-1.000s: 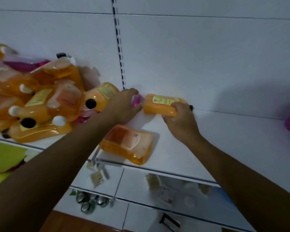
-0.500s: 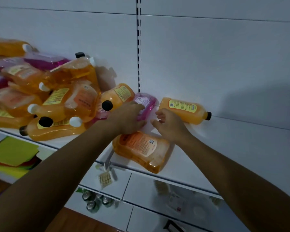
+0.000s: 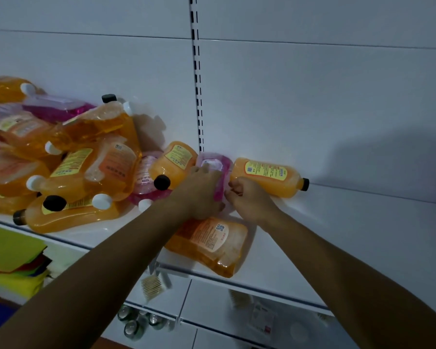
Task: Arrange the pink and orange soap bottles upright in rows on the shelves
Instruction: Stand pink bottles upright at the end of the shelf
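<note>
A heap of orange and pink soap bottles [image 3: 86, 167] lies on its side at the left of the white shelf [image 3: 337, 235]. My left hand [image 3: 199, 195] grips a pink bottle [image 3: 215, 167] lying by the back wall. My right hand [image 3: 249, 200] curls its fingers at the same pink bottle's right edge; whether it holds it is unclear. Just right of the hands an orange bottle with a black cap [image 3: 267, 176] lies flat against the wall. An orange pouch-shaped bottle [image 3: 212, 243] lies under my hands near the shelf's front edge.
The right part of the shelf is bare white surface. A slotted upright rail [image 3: 196, 79] runs up the back wall. Below, a lower shelf holds cans [image 3: 136, 323] and small packets; coloured cloths [image 3: 13, 258] are stacked at the lower left.
My right hand let go of the black-capped orange bottle and moved left to the pink bottle. The left hand stayed on the pink bottle. The camera shifted left.
</note>
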